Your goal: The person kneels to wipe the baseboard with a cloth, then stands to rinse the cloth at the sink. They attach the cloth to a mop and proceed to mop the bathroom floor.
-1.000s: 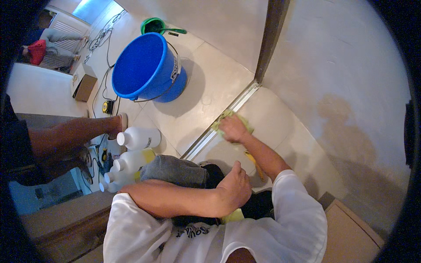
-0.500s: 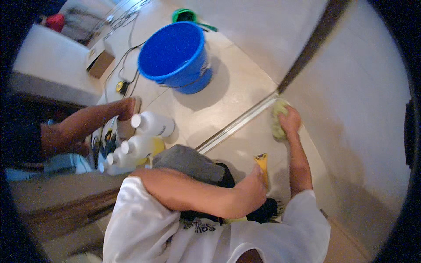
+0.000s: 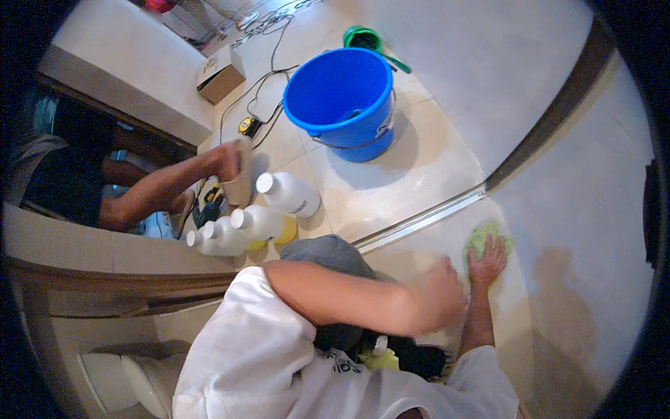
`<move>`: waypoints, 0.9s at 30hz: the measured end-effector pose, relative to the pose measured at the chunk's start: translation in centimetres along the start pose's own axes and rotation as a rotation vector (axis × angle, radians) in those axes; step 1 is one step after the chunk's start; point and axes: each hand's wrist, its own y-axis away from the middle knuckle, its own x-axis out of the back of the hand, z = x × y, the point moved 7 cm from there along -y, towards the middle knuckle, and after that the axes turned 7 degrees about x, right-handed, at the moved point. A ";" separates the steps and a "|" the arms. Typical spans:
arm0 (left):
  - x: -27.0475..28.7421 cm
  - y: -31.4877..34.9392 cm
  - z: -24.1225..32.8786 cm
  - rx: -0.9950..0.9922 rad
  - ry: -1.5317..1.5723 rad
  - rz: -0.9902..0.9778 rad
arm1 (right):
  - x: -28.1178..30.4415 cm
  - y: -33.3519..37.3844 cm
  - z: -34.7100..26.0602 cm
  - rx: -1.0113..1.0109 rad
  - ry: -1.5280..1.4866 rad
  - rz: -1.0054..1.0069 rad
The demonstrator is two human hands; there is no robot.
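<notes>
My right hand lies with spread fingers on a pale green cloth, pressing it against the beige floor tiles beside the wall. My left hand, blurred by motion, is closed in a fist to the left of it, above the floor. A yellow-handled scraper showed in that hand half a second ago; now the fist hides it. Just beyond both hands runs a metal floor track. Close to my body, partly covered by my left arm, is a bottle with a white top and yellow-green body.
A blue bucket stands beyond the track, with a green scoop-like container behind it. White bottles line up at the left, near another person's leg. A tape measure, cables and a cardboard box lie farther off.
My right hand has slid the cloth nearer and away from the track's end, its fingers now spread. The left fist has risen towards it. The whole view has shifted.
</notes>
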 end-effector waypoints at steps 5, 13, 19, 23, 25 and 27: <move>10.2 7.7 -19.4 0.563 0.336 0.946 | -0.1 1.0 1.4 -0.042 -0.006 -0.025; -11.1 17.3 -36.0 1.582 0.284 0.258 | 0.7 1.1 0.5 -0.078 -0.096 -0.026; -11.4 17.6 -36.7 1.565 0.208 0.152 | 0.8 1.1 0.9 -0.108 -0.129 -0.069; -13.1 18.5 -37.8 1.481 0.491 0.387 | 1.2 0.8 0.3 -0.076 -0.155 -0.041; -9.1 16.5 -35.2 1.426 0.414 0.286 | 1.0 0.7 0.5 -0.087 -0.160 -0.041; -6.8 16.7 -33.9 1.361 0.425 0.348 | 1.2 0.6 0.5 -0.083 -0.160 -0.028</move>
